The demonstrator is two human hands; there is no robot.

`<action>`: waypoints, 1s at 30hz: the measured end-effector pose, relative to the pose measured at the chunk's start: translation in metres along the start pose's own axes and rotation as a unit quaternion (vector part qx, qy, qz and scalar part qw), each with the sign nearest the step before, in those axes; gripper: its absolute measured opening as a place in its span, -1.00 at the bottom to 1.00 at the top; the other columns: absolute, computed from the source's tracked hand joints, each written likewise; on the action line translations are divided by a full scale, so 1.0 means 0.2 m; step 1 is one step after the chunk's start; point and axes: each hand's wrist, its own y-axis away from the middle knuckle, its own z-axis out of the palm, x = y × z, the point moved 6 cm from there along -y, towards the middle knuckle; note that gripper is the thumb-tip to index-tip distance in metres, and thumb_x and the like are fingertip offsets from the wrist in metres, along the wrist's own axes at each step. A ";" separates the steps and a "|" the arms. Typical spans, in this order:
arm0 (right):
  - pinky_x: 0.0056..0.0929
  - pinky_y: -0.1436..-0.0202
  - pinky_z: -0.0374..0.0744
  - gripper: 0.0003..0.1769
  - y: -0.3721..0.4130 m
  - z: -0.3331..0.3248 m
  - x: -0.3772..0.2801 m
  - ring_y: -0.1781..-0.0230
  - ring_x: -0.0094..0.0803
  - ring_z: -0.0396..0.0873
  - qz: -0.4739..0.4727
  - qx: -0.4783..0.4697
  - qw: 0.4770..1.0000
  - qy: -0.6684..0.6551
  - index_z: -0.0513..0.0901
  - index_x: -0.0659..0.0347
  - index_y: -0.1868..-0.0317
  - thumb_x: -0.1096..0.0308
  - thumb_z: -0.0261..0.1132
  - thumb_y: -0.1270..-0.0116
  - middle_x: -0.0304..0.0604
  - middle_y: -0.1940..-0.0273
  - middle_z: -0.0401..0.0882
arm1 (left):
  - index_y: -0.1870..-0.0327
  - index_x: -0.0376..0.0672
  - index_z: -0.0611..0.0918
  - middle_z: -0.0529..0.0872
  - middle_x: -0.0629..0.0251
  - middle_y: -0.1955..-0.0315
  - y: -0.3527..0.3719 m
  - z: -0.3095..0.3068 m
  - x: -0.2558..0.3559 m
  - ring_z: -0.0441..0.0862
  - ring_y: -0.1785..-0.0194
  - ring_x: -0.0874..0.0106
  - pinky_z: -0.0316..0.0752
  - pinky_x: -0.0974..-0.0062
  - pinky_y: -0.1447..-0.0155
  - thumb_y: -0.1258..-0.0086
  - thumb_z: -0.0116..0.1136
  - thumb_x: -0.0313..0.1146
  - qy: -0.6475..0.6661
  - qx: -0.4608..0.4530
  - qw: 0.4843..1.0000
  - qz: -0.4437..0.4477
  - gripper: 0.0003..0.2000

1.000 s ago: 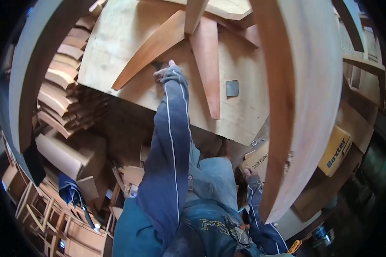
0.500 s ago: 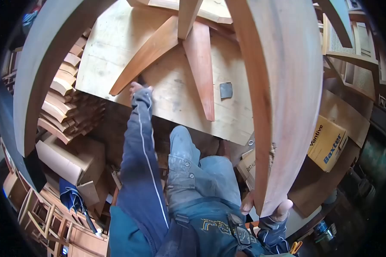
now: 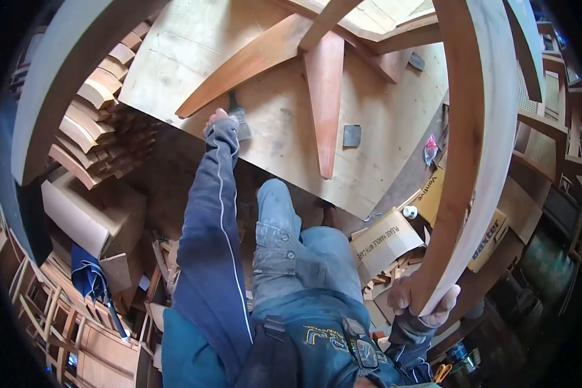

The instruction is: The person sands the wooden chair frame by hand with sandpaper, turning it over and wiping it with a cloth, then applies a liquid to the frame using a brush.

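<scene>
My left hand (image 3: 218,121) is closed at a flat paintbrush (image 3: 238,121) over the plywood board (image 3: 271,142). The brush's dark handle points away from me and its grey bristles toward me. Just beyond lies the tapered tip of a reddish wooden leg (image 3: 239,64), with a second leg (image 3: 323,103) to its right. My right hand (image 3: 423,299) wraps around the near end of a long curved wooden leg (image 3: 472,174), thumb on one side and fingers on the other. These legs belong to a wooden furniture frame (image 3: 394,39) at the top.
Another curved leg (image 3: 64,77) arches across the left. Stacked curved wood pieces (image 3: 87,129) stand beside the board. A grey square (image 3: 352,136) lies on the board. Cardboard boxes (image 3: 388,242) sit at right, and a folded blue umbrella (image 3: 90,275) stands at lower left.
The frame has turned, its right leg swinging rightward with my right hand on it. My left hand has moved slightly away from me and right, and the paintbrush's bristles now show.
</scene>
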 end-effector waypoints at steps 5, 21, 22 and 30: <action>-0.41 0.72 0.35 -0.23 -0.07 0.10 -0.06 0.82 -0.34 0.30 -0.089 -0.140 0.986 0.034 0.39 0.41 0.22 -0.29 -0.26 -0.27 -0.08 0.70 0.37 | -0.11 -0.15 0.27 0.33 0.00 -0.08 0.07 -0.02 0.08 0.38 -0.09 0.05 0.31 0.11 -0.11 0.00 0.22 0.11 0.076 0.139 0.987 0.035 -0.28; -0.35 0.66 0.32 -0.21 -0.04 0.03 0.11 0.73 -0.23 0.34 -0.043 0.037 0.998 0.009 0.48 0.39 0.38 -0.36 -0.08 -0.07 0.03 0.65 0.39 | 0.20 -0.26 0.42 0.53 0.06 0.36 0.31 0.54 -0.63 0.51 0.26 0.11 0.43 0.22 0.12 0.08 0.22 -0.34 0.270 0.050 0.956 0.103 -0.61; -0.36 0.63 0.36 -0.22 -0.04 0.02 0.13 0.70 -0.22 0.38 -0.051 0.030 0.998 0.008 0.49 0.40 0.31 -0.33 -0.05 -0.07 0.05 0.61 0.42 | 0.21 -0.25 0.42 0.53 0.10 0.40 0.38 0.60 -0.73 0.52 0.28 0.15 0.44 0.23 0.15 0.08 0.21 -0.36 0.311 0.009 0.950 0.040 -0.62; -0.50 0.34 0.48 -0.24 -0.12 0.04 0.11 0.39 -0.33 0.52 -0.032 -0.164 0.986 0.017 0.37 0.36 -0.01 -0.24 0.04 -0.13 -0.03 0.37 0.53 | -0.03 -0.04 0.27 0.39 0.29 0.60 0.83 0.61 -0.83 0.26 0.84 0.46 0.22 0.48 0.85 -0.13 0.05 -0.35 0.429 -0.125 0.895 -0.006 -0.59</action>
